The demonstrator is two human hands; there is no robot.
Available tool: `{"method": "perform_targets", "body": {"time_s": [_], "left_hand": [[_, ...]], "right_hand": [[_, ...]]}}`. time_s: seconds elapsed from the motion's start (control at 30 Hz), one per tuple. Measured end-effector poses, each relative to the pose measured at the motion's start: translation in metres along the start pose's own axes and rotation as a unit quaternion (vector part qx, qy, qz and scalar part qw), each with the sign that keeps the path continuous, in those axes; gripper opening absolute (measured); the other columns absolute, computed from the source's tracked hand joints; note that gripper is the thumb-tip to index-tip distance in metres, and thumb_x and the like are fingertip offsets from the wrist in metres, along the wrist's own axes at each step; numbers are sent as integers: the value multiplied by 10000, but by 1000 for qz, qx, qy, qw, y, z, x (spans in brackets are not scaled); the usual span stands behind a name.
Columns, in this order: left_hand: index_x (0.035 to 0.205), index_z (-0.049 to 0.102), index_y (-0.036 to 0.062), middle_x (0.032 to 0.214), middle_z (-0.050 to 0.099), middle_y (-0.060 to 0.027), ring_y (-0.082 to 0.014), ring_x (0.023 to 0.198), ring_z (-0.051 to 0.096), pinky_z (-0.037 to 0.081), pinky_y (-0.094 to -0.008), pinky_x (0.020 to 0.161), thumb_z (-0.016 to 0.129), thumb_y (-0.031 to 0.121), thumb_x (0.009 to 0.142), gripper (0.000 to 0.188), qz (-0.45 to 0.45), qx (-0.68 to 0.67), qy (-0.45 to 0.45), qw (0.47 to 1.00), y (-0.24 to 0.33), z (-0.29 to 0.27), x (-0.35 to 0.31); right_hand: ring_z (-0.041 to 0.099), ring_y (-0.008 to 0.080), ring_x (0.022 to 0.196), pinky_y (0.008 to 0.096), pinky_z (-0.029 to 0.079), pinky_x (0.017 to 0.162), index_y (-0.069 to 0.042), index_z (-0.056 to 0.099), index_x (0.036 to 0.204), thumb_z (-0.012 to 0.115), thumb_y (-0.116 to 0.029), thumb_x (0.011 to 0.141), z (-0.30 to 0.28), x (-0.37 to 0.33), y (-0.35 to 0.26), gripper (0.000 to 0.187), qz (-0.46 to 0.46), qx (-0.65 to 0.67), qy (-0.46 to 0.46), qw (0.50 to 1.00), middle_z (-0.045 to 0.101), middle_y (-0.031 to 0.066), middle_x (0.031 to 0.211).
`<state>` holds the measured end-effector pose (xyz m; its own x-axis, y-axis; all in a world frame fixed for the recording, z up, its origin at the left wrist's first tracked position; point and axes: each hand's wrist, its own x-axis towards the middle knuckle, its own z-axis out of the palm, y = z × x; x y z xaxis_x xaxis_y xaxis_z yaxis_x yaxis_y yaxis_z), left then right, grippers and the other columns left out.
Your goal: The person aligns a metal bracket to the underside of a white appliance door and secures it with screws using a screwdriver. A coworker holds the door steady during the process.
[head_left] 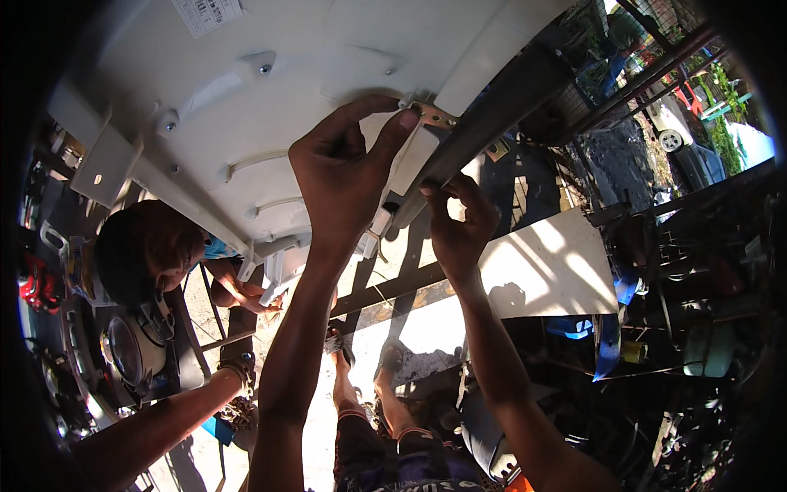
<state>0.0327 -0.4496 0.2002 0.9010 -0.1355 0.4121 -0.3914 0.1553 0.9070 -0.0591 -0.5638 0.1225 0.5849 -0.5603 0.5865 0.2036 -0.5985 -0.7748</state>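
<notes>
Overhead, a large white housing (328, 57) fills the upper part of the view, with screws and raised loops on its face. My left hand (348, 164) reaches up to its right edge. Thumb and forefinger pinch the near end of a brass-coloured perforated metal strip (438, 119), and the tips hide that end. Lower and to the right, my right hand (463, 221) has its fingertips closed by the lower end of a thick black bar (492, 115). Whether they hold something small there cannot be seen.
At the left a person in a dark cap (131, 246) is bent below the housing, a hand (261, 299) near its lower edge. Another forearm (164, 418) crosses the lower left. A pale sheet (549, 262) lies at right. A round-lidded pot (127, 348) stands at far left.
</notes>
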Motion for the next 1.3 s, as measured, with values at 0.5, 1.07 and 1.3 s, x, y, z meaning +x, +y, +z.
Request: {"method": "perform_targets", "body": {"time_s": [0.5, 1.07, 1.3], "left_hand": [[970, 755, 15, 532, 286, 121, 0, 500, 221, 151, -238, 482, 811, 165, 835, 209, -63, -52, 4, 997, -4, 2, -13], [995, 745, -14, 553, 287, 127, -6, 521, 218, 154, -237, 500, 791, 179, 862, 239, -124, -128, 4, 984, -2, -2, -13], [995, 749, -7, 548, 289, 129, -5, 519, 215, 152, -235, 497, 785, 194, 869, 240, -130, -137, 3, 982, -3, -8, -10]], "right_hand": [[632, 118, 750, 273, 485, 713, -13, 690, 923, 760, -7, 802, -9, 1, 6, 140, -6, -12, -53, 998, 694, 55, 838], [615, 117, 696, 261, 475, 654, -19, 709, 896, 791, -14, 768, -8, 0, -26, 152, -41, -24, -59, 997, 709, 55, 836], [616, 121, 692, 266, 475, 649, -13, 707, 909, 793, -16, 772, -1, -2, -32, 162, -44, -20, -56, 997, 712, 60, 841]]}}
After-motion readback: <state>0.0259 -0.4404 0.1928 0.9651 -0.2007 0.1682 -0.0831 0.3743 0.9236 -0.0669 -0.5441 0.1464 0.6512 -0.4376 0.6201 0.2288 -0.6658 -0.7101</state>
